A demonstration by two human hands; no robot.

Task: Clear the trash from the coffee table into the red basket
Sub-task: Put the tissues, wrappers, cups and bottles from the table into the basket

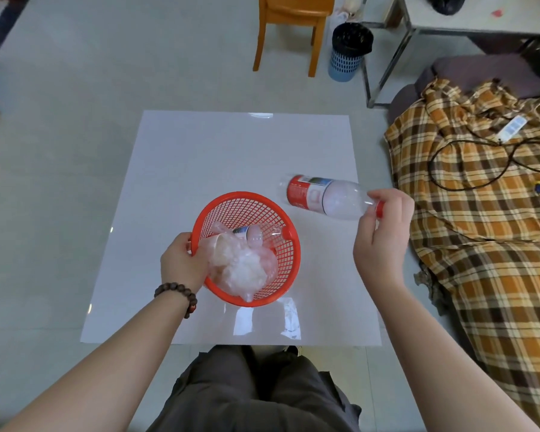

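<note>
The red basket (281, 232) stands tilted on the white coffee table (225, 157), near its front edge. My left hand (183, 263) grips the basket's left rim. Inside lie crumpled clear plastic bags (243, 269) and a small clear bottle (250, 236). My right hand (384, 235) holds an empty clear plastic bottle (325, 196) with a red label by its red cap. The bottle hangs sideways above the table's right side, to the right of the basket, its base pointing left.
A sofa under an orange plaid cover (487, 213) with a black cable and a remote lies right of the table. Beyond the table stand an orange chair (290, 26), a blue bin with a black liner (348, 51) and a metal-legged table (418, 29).
</note>
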